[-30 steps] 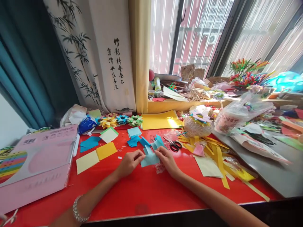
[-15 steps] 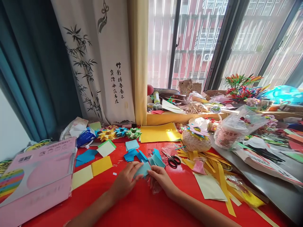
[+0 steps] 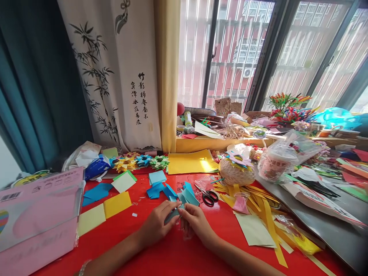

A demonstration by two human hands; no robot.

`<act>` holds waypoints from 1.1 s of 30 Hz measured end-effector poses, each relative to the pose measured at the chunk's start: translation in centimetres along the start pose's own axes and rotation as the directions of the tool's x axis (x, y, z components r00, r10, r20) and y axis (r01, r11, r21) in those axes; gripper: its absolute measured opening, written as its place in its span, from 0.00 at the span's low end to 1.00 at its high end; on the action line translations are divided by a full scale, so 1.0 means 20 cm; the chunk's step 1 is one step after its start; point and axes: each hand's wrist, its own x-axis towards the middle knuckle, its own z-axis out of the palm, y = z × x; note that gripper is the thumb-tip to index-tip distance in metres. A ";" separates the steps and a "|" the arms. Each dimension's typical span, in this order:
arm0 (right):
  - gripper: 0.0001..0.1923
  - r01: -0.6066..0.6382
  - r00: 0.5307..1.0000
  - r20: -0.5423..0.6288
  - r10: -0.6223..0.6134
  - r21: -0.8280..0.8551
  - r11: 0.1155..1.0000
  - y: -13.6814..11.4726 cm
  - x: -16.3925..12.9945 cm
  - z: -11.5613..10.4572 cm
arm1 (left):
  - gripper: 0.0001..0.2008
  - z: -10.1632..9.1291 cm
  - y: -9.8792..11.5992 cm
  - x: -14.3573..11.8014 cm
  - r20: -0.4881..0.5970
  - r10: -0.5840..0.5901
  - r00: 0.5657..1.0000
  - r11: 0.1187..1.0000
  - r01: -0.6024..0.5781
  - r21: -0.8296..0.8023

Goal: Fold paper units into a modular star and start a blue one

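Nearest the viewer, over the red table [image 3: 161,253], the left hand [image 3: 156,226] and right hand [image 3: 197,222] meet around a small light-blue paper piece [image 3: 171,215], held just above the tabletop. Fingers of both hands are curled closed and pinch it from either side, with the thumbs on top; most of the paper is hidden between them. Judging by this grip, a fold is being pressed or creased, and the next move calls for a firm, even pinch along the edge with the corners kept aligned.

Just beyond the hands lie more folded blue pieces [image 3: 186,194], with black-handled scissors [image 3: 209,196] to their right. Left of them sit yellow and pale squares [image 3: 117,204] and a pink package [image 3: 37,214]. Farther right lie yellow strips [image 3: 264,207]. At the far edge a row of finished paper stars [image 3: 140,161] lies beside a yellow sheet [image 3: 191,161], below the curtain [image 3: 120,76].
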 end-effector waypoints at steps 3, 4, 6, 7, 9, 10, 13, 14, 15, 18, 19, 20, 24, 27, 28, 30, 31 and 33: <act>0.20 -0.011 1.000 -0.005 0.011 -0.015 1.000 0.00 -0.01 0.00 | 0.17 -0.03 0.01 -0.01 -0.007 -0.086 0.996 0.994 0.085 -0.075; 0.20 -0.018 1.000 -0.012 0.018 -0.023 1.000 0.00 -0.01 0.01 | 0.17 -0.04 0.01 -0.02 -0.003 -0.102 0.995 0.991 0.102 -0.089; 0.20 -0.026 0.999 -0.021 0.025 -0.033 0.999 0.00 -0.01 0.00 | 0.17 -0.04 0.01 -0.03 0.008 -0.112 0.994 0.988 0.112 -0.104; 0.20 -0.023 1.000 -0.020 0.022 -0.033 0.999 0.00 -0.02 0.00 | 0.17 -0.04 0.02 -0.03 0.015 -0.108 0.994 0.988 0.109 -0.107; 0.20 -0.009 1.000 -0.014 0.009 -0.024 1.000 -0.01 -0.02 0.00 | 0.17 -0.04 0.02 -0.03 0.032 -0.097 0.995 0.988 0.100 -0.114; 0.20 -0.006 1.000 -0.007 0.006 -0.022 1.000 -0.02 -0.02 0.00 | 0.17 -0.04 0.02 -0.03 0.042 -0.091 0.995 0.988 0.095 -0.119; 0.20 -0.027 1.000 0.011 0.027 -0.018 0.999 -0.03 -0.03 0.00 | 0.15 -0.03 0.02 -0.03 0.053 -0.101 0.993 0.980 0.109 -0.169; 0.20 -0.039 0.999 0.014 0.039 -0.015 0.999 -0.04 -0.02 0.00 | 0.15 -0.03 0.03 -0.03 0.049 -0.118 0.992 0.973 0.125 -0.194; 0.20 -0.050 0.999 0.017 0.051 -0.014 0.999 -0.04 -0.02 0.00 | 0.15 -0.03 0.03 -0.03 0.043 -0.141 0.989 0.964 0.147 -0.222; 0.21 -0.070 0.997 0.022 0.070 -0.013 0.997 -0.05 -0.02 0.00 | 0.15 -0.04 0.04 -0.02 0.036 -0.221 0.975 0.929 0.221 -0.298; 0.21 -0.072 0.997 0.024 0.072 -0.015 0.997 -0.05 -0.02 0.00 | 0.15 -0.04 0.04 -0.02 0.039 -0.244 0.969 0.917 0.244 -0.315; 0.21 -0.072 0.997 0.027 0.073 -0.017 0.997 -0.06 -0.02 0.00 | 0.15 -0.04 0.04 -0.02 0.044 -0.264 0.964 0.907 0.263 -0.329; 0.21 -0.063 0.996 0.055 0.065 -0.023 0.998 -0.06 -0.02 0.01 | 0.13 -0.05 0.04 -0.01 0.055 -0.289 0.956 0.889 0.289 -0.356; 0.19 -0.039 0.996 0.080 0.043 -0.052 0.998 -0.05 -0.02 0.01 | 0.13 -0.04 0.03 -0.02 0.077 -0.269 0.960 0.881 0.277 -0.383; 0.19 -0.033 0.995 0.088 0.039 -0.065 0.997 -0.05 -0.02 0.01 | 0.13 -0.04 0.03 -0.02 0.084 -0.266 0.960 0.876 0.277 -0.395; 0.20 -0.032 0.994 0.101 0.041 -0.087 0.996 -0.05 -0.02 0.01 | 0.15 -0.03 0.03 -0.02 0.090 -0.272 0.958 0.865 0.285 -0.414; 0.20 -0.036 0.993 0.105 0.046 -0.094 0.995 -0.04 -0.02 0.01 | 0.16 -0.03 0.02 -0.02 0.094 -0.279 0.956 0.858 0.292 -0.421; 0.21 -0.047 0.992 0.110 0.058 -0.101 0.994 -0.05 -0.02 0.00 | 0.18 -0.02 0.02 -0.03 0.108 -0.294 0.950 0.842 0.311 -0.440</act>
